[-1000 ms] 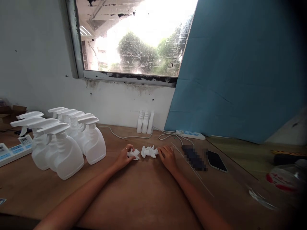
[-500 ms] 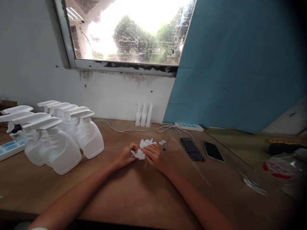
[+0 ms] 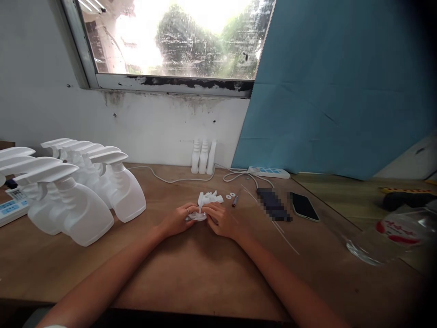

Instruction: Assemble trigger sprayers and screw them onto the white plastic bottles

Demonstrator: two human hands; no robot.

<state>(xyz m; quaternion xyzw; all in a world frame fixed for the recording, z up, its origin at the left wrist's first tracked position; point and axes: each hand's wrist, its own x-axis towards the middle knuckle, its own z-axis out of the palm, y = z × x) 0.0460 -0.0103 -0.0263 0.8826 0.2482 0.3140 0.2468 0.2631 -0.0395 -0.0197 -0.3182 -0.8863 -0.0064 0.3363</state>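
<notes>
Between my two hands is a small white plastic sprayer part, low over the table. My left hand, with a ring on one finger, is closed on its left side. From the right, my right hand has its fingers bent and pressed onto the same part, which they partly cover. Just beyond the fingertips lies a cluster of loose white plastic pieces. Two white washers and a slim, dark-tipped tool rest to the right of it.
White spray bottles stand in rows on the left, near a power strip. Three white pieces lean on the wall. To the right are thin tubes, a phone, another power strip and a clear bottle.
My right hand has shifted its fingers, which now curl more against the white part, closer to my left hand. The whole view has tilted slightly downward.
</notes>
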